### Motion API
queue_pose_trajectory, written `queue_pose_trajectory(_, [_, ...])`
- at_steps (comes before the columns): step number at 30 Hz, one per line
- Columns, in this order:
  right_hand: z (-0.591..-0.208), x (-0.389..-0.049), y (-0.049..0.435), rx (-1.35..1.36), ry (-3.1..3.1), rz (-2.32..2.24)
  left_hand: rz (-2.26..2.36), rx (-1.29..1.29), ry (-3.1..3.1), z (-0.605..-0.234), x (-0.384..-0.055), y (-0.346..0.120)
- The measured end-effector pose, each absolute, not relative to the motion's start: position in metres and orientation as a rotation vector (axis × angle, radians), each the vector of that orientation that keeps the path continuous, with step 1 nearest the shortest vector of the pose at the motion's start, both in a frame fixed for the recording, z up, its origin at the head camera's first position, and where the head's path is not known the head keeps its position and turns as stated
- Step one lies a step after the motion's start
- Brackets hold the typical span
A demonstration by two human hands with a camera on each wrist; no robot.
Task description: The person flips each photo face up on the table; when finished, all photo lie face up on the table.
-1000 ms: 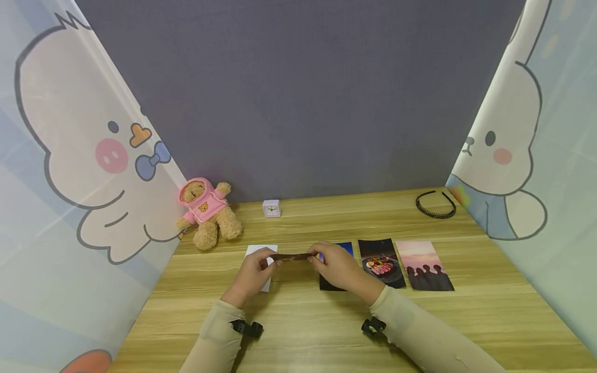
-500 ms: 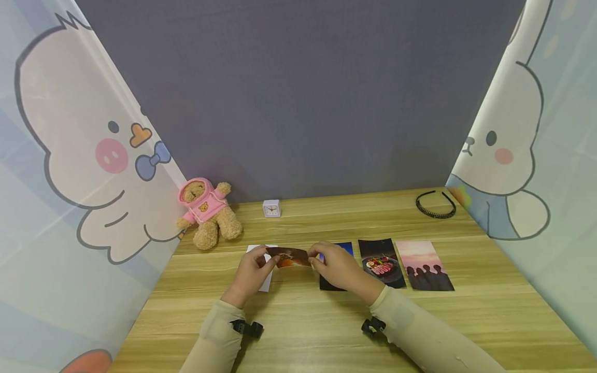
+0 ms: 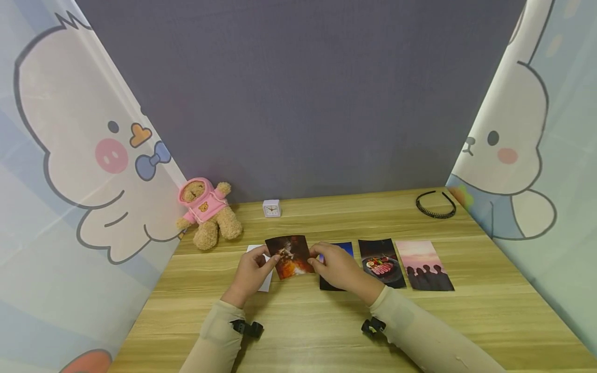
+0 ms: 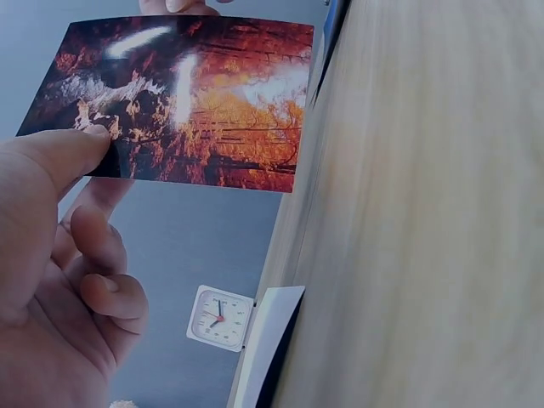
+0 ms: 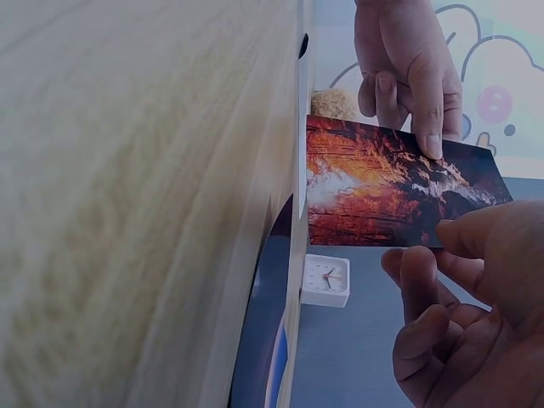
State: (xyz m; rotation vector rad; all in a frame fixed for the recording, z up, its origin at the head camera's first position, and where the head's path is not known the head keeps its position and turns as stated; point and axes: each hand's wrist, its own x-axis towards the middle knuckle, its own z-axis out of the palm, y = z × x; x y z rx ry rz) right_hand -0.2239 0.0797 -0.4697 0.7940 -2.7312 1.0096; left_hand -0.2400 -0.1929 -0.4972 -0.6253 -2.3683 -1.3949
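A glossy photo print (image 3: 293, 255) with a dark top and fiery orange bottom is held up above the table between both hands. My left hand (image 3: 251, 275) pinches its left edge, thumb on the picture side, as the left wrist view shows on the photo print (image 4: 229, 102). My right hand (image 3: 339, 268) pinches the right edge the same way. Behind the left hand lies a white card (image 3: 267, 284), partly covered. A blue and dark photo (image 3: 344, 247) lies under the right hand, which hides much of it.
To the right lie a photo of a plated meal (image 3: 381, 264) and a pink-sky photo with silhouettes (image 3: 424, 265). Farther back are a teddy bear in a pink hoodie (image 3: 205, 210), a small white clock (image 3: 272, 208) and a black headband (image 3: 436, 212). A grey partition (image 3: 298, 103) rises behind the table.
The photo print has tilted from nearly edge-on to showing its full picture face toward the head camera. Both hands keep their pinch and have hardly moved.
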Motion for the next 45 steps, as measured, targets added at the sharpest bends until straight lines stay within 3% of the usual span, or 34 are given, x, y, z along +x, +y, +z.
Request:
queue_pose_trajectory(14, [-0.470,-0.223,0.079,0.776,-2.767,1.040,-1.492,-0.608,-2.379,-0.466,-0.217,-0.182])
queue_pose_trajectory(25, [-0.472,-0.225,0.080,0.799,-2.762,1.072,-1.562,-0.646,-2.370,-0.495,-0.239,-0.194])
queue_pose_trajectory(45, [-0.470,-0.229,0.084,0.752,-2.725,1.452,-1.646,-0.671,-2.408,-0.496,-0.239,-0.194])
